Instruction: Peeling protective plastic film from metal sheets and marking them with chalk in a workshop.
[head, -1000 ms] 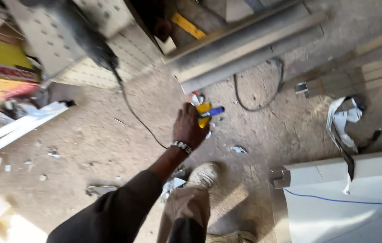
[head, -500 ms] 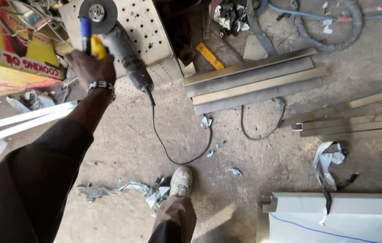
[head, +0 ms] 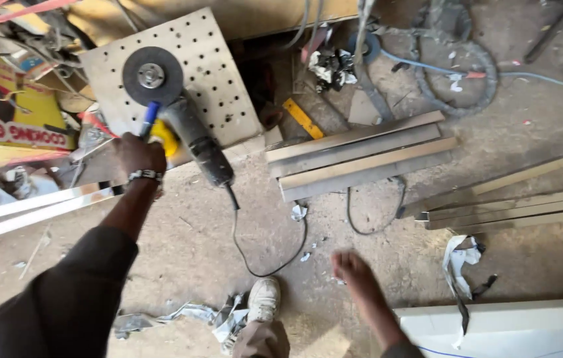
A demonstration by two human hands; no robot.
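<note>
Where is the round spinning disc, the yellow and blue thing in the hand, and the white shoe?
Grinder disc (head: 152,75), head view, on the grey face beside its metal hub.
Yellow and blue tool (head: 160,136), head view, on the yellow part above the left hand (head: 139,156).
White shoe (head: 264,299), head view, on its top.

Blue-and-yellow tool (head: 155,129) upright, beside grey angle grinder (head: 182,122) on perforated board (head: 221,73)
</note>
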